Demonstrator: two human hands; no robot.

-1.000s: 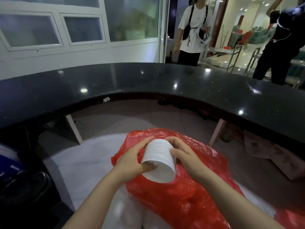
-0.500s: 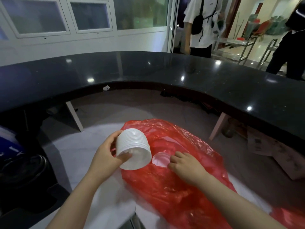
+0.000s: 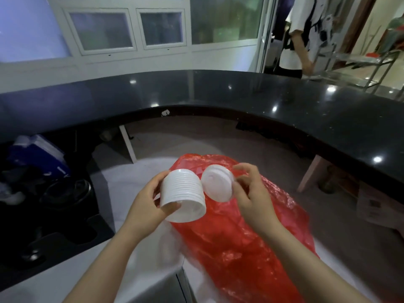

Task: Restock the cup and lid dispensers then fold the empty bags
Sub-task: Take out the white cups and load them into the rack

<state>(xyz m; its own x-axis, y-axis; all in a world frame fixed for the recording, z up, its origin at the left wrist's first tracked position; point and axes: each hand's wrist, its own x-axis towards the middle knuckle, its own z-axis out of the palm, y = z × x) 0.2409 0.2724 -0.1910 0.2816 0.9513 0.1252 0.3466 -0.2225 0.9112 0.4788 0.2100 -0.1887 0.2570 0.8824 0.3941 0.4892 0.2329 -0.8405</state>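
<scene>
A stack of white ribbed plastic lids (image 3: pixel 182 193), nested into a short cylinder, sits in our left hand (image 3: pixel 145 203), tilted so that its open end faces down and toward us. We grip it with the thumb curled across the lower rim and the fingers wrapped round the far side. Just to its right, our right hand (image 3: pixel 251 193) pinches a smaller batch of round white plastic lids (image 3: pixel 216 182) by the edge, thumb and fingertips curled on the rim, the flat face turned toward the bigger stack. The two batches stand very near each other; we cannot tell whether they touch.

Both hands hover above a crumpled red plastic bag (image 3: pixel 240 243), which lies stretched across the pale lower worktop (image 3: pixel 131 186) and runs from beneath the lids down toward the bottom right of the view. Whether more lids lie inside the bag we cannot tell.

Beyond the hands a curved black polished stone counter (image 3: pixel 218 92) sweeps from left to right, with ceiling lights mirrored in it. Under its left end we see a blue container (image 3: pixel 39 156) among dark, indistinct items. Behind the counter stand white-framed windows (image 3: pixel 126 29), and at the upper right a person in a white shirt (image 3: pixel 301 38) stands near a metal-framed table (image 3: pixel 349 62).
</scene>
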